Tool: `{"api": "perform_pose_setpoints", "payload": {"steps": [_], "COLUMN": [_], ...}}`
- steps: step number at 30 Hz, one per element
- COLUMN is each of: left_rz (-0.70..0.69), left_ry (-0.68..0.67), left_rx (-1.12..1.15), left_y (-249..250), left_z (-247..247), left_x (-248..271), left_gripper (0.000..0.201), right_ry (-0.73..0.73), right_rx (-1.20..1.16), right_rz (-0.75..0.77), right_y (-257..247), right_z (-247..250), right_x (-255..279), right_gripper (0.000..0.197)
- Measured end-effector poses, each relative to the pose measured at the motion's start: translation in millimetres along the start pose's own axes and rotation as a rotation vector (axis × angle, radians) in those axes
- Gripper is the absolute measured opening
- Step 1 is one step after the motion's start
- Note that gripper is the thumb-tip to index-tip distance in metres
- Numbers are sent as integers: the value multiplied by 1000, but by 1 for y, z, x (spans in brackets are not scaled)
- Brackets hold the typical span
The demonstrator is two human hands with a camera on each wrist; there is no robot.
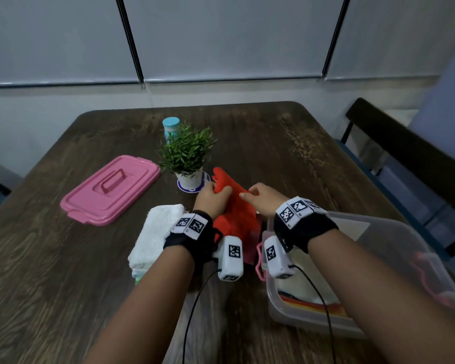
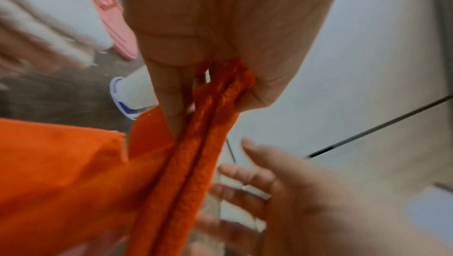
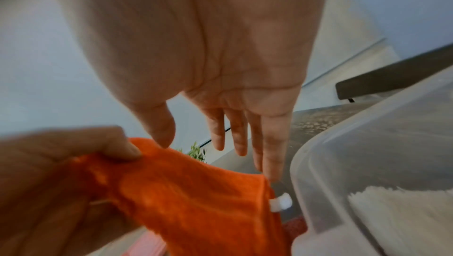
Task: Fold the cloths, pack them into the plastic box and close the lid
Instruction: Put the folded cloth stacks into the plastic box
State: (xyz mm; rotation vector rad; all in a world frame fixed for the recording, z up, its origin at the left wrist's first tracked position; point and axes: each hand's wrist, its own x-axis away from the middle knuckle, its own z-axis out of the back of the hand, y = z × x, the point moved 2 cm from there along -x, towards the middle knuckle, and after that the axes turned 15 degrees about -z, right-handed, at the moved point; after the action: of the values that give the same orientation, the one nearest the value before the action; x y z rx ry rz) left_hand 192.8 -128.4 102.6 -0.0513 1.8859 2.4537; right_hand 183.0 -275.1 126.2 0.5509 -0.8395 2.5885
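- At centre frame in the head view, the left hand (image 1: 212,194) grips a bunched edge of the orange cloth (image 1: 234,216), fingers curled round it; the left wrist view shows the fabric clamped between thumb and fingers.
- The right hand (image 1: 263,197) sits just right of the cloth; the right wrist view shows its fingers (image 3: 274,143) straight and loose, holding nothing.
- The clear plastic box (image 1: 394,232) fills the lower right, holding white and striped folded cloths; the right forearm covers part of them.
- The pink lid (image 1: 111,190) lies at left, well apart from the box.
- A folded white towel (image 1: 155,235) lies left of the left wrist.
- A small potted plant (image 1: 187,158) stands just above the hands, partly hiding a teal-capped bottle (image 1: 170,125).
- Both wrist views are blurred.
- Dark wooden table (image 1: 273,143); pale wall panels behind; a dark chair (image 1: 405,143) at right.
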Motion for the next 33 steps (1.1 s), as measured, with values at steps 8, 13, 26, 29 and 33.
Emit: {"api": "perform_pose_setpoints", "payload": {"steps": [8, 13, 26, 29, 33], "left_rz": [-211, -255, -210, -177, -197], "left_ry": [47, -11, -38, -58, -158], "left_rx": [301, 477, 666, 685, 691], "left_y": [107, 150, 179, 166, 153], "left_z": [8, 2, -31, -39, -42], "left_x": [29, 50, 77, 81, 89], "left_gripper": [7, 9, 7, 11, 13], "right_ry": [-218, -417, -758, -682, -745], "right_rx": [-744, -1032, -1386, -1598, -1668], "right_rz": [-180, -165, -25, 97, 111], "right_y": [37, 57, 81, 78, 82], "right_z": [35, 41, 22, 23, 20], "right_x": [17, 25, 62, 67, 69], "right_gripper": [60, 79, 89, 74, 105]}}
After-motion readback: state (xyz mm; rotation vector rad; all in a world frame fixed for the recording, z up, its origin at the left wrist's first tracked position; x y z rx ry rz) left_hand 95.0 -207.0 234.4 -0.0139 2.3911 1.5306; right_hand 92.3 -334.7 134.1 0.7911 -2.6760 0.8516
